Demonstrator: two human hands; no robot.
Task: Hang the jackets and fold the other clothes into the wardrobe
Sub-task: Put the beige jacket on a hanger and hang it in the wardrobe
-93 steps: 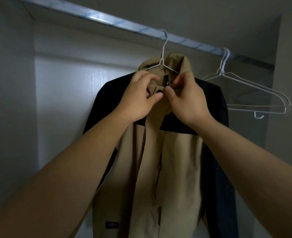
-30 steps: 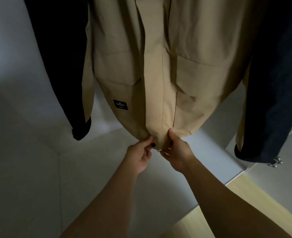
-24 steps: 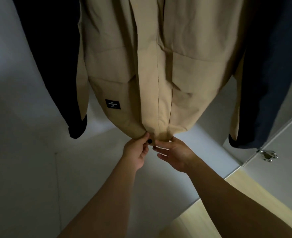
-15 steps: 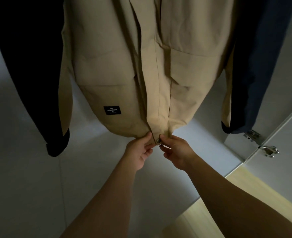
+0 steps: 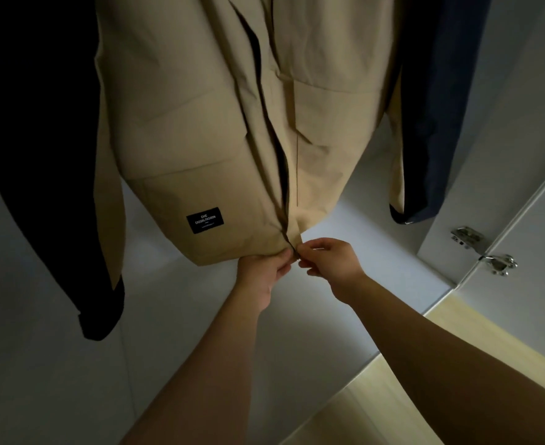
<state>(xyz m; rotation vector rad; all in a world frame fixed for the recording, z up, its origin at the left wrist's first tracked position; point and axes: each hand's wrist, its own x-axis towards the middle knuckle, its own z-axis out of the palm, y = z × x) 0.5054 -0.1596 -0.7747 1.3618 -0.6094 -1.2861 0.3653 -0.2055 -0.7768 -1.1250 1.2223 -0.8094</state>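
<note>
Tan jacket (image 5: 200, 123) hangs directly above both hands, front opening vertical. Left hand (image 5: 264, 273) pinches the hem left of the opening; right hand (image 5: 332, 261) pinches the facing edge.

the top edge cuts off my jacket (image 5: 200, 123) partway up, so its collar and whatever it hangs from are out of sight. my fingertips hide the small part at the hem (image 5: 226, 252) that my left hand (image 5: 261, 268) and right hand (image 5: 332, 258) pinch. the label (image 5: 205, 220) has a bottom line too tiny to read, and the dark sleeve (image 5: 40, 155) on the left is lost in shadow
</note>
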